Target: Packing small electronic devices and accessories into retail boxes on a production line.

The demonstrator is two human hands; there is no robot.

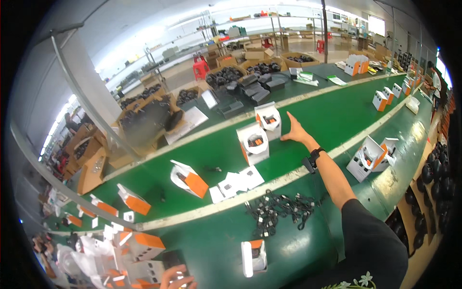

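Observation:
My right hand [298, 131], fingers and thumb spread, reaches over the green conveyor belt [332, 115] just right of an open white-and-orange box [275, 131]. Nothing shows in its grasp; whether the fingertips touch the box is unclear. A second open box [255, 153] stands in front of the first, and both have white bags and small orange-and-black pieces inside. At the bottom edge, my left hand [177, 278] is partly cut off beside a pile of white-and-orange boxes [144, 245]. Its fingers curl, but what they hold, if anything, cannot be made out.
Black cables [276, 212] lie heaped on the near green table, with a small open box [254, 257] below them. White papers [236, 184] and a tilted open box [190, 179] lie on the belt. Two open boxes [368, 159] stand right; cartons of black parts [224, 77] stand beyond.

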